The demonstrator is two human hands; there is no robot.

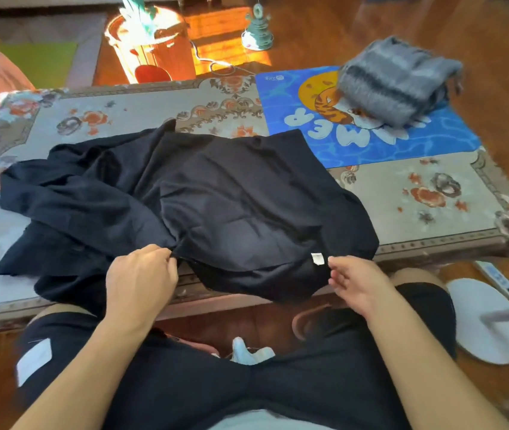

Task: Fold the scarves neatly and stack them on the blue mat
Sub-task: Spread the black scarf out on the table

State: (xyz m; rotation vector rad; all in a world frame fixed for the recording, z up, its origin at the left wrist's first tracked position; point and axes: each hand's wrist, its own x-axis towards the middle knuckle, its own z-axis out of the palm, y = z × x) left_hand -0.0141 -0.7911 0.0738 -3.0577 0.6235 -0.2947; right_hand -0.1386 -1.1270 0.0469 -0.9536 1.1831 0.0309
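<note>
A large black scarf (216, 197) lies rumpled across the low table, partly doubled over, with a small white label (317, 259) at its near edge. My left hand (141, 274) pinches the near edge of the black scarf at a bunched fold. My right hand (355, 280) hovers just right of the label, fingers loosely spread, holding nothing. A folded grey striped scarf (393, 79) rests on the blue mat (417, 141) at the far right of the table.
The table wears a floral cover (417, 193). Behind it stand an orange bucket (153, 51) and a small green ornament (257, 29) on the wooden floor. A white round stand base (489, 321) sits on the floor at the right. My knees are under the near edge.
</note>
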